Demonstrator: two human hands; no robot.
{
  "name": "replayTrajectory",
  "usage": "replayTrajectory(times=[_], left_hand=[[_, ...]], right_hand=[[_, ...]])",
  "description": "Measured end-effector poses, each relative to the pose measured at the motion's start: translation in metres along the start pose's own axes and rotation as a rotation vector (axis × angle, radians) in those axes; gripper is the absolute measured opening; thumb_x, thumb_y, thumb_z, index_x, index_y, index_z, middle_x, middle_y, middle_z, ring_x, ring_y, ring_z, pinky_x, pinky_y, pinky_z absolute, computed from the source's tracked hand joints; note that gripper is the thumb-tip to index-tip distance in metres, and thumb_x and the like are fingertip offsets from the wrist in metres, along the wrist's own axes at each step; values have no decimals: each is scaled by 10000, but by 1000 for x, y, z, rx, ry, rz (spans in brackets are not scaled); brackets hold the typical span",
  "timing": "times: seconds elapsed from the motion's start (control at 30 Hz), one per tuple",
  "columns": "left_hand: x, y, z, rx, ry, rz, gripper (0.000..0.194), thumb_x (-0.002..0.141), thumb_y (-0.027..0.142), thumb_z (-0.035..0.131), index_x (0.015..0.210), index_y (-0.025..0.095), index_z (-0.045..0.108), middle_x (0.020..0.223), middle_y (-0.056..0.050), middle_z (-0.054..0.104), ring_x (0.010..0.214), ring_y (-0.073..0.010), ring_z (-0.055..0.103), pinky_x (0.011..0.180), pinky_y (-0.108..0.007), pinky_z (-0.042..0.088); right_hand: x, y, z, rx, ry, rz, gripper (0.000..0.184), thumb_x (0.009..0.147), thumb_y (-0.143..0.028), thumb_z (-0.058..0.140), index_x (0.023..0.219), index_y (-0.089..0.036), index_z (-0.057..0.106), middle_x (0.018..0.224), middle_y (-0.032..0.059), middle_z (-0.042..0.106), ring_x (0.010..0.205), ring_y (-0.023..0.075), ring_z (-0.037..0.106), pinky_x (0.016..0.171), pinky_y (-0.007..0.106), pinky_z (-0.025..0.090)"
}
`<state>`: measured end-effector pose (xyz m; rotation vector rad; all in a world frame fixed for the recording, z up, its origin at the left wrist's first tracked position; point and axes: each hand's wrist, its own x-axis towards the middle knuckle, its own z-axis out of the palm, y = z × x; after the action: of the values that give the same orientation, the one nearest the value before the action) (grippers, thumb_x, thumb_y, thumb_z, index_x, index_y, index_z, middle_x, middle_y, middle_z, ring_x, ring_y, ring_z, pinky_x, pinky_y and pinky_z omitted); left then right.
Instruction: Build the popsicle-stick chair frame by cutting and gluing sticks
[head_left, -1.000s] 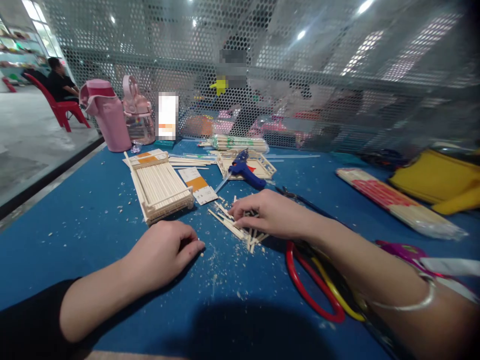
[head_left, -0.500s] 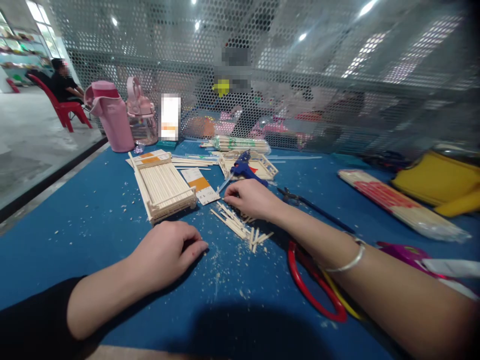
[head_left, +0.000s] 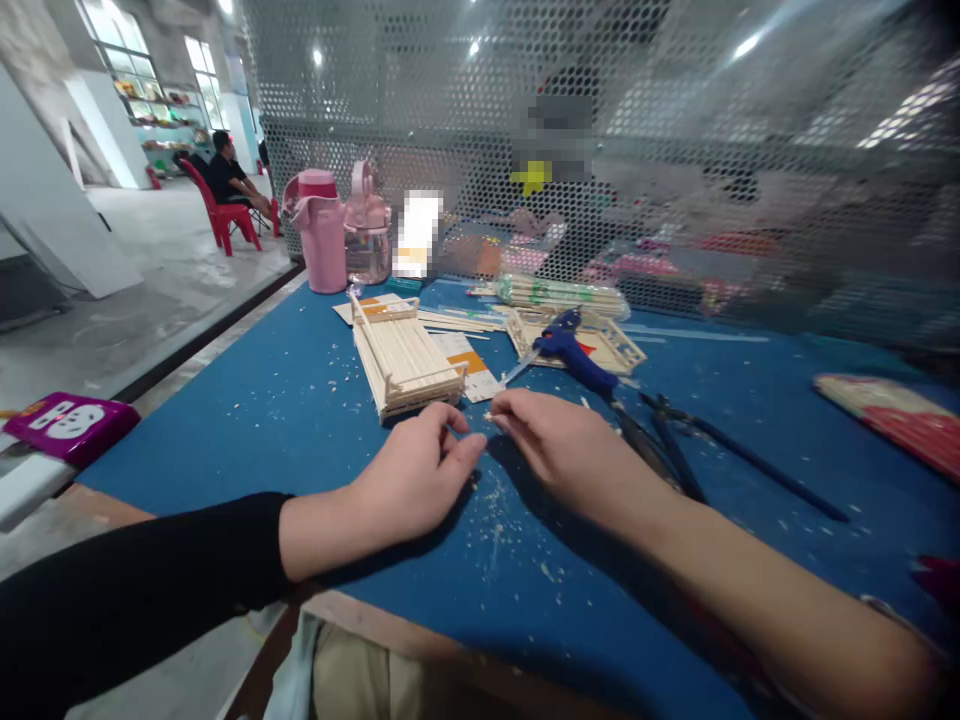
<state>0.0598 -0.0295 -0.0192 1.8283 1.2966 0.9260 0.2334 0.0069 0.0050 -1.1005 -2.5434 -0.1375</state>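
My right hand (head_left: 577, 445) is closed in a pinch above the blue table, with a tiny pale wooden stick piece (head_left: 489, 415) at its fingertips. Facing it, my left hand (head_left: 405, 475) rests loosely curled, thumb and forefinger apart, with nothing visible in it. Just beyond the left hand sits a small bed-like model of wooden sticks (head_left: 409, 355). A white and orange card (head_left: 480, 378) lies beside the model. Past the right hand, a blue glue gun (head_left: 574, 350) rests on a stick-built frame (head_left: 626, 350). My right hand and forearm hide most of the short cut sticks.
Dark-handled pliers (head_left: 750, 455) lie to the right, and a packet of sticks (head_left: 892, 410) is farther out. A pink flask (head_left: 321, 235) and a clear bottle (head_left: 367, 240) stand at the back before a perforated metal screen (head_left: 450, 100). A purple power strip (head_left: 71, 425) is at far left.
The view has turned left. My right hand has left the pile of cut sticks with a small piece in its fingertips, and my hands are closer together.
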Motion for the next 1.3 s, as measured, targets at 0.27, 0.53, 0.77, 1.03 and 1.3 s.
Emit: replayTrajectory(times=[0.27, 0.53, 0.77, 1.03, 1.3], left_hand=[[2, 3, -1, -186, -45, -11, 254, 911, 268, 419, 716, 165, 546, 659, -3, 602, 606, -119, 516, 603, -238, 393], [6, -1, -2, -246, -128, -103, 124, 847, 190, 524, 796, 136, 624, 713, -30, 664, 670, -129, 589, 673, -238, 442], [4, 1, -2, -306, -128, -104, 108, 815, 229, 558, 782, 139, 606, 711, -30, 652, 651, -130, 576, 638, -247, 439], [0, 2, -7, -257, -92, 28, 176, 870, 285, 459, 775, 164, 546, 678, 1, 570, 640, -124, 520, 630, -253, 415], [11, 14, 5, -248, -174, 103, 130, 834, 250, 517, 803, 142, 582, 684, -2, 562, 609, -110, 485, 598, -242, 385]], right_hand=[[-10, -10, 4, 3, 137, -245, 213, 908, -121, 387, 877, -147, 597, 767, 81, 679, 694, 177, 594, 637, 272, 443], [17, 20, -6, -148, -262, 249, 219, 856, -186, 519, 1031, -132, 640, 1049, 139, 655, 1013, 257, 584, 862, 376, 456], [49, 27, -11, -259, -405, 488, 327, 913, -338, 523, 1194, -174, 547, 1201, 83, 575, 1010, 203, 594, 839, 417, 512], [-69, 29, -58, -255, -552, 689, 290, 784, -480, 568, 669, -216, 593, 655, 108, 691, 554, 298, 640, 455, 365, 419], [-127, 25, -53, -73, -310, 777, 369, 784, -350, 522, 1096, -161, 574, 831, 137, 730, 714, 331, 692, 585, 401, 509]])
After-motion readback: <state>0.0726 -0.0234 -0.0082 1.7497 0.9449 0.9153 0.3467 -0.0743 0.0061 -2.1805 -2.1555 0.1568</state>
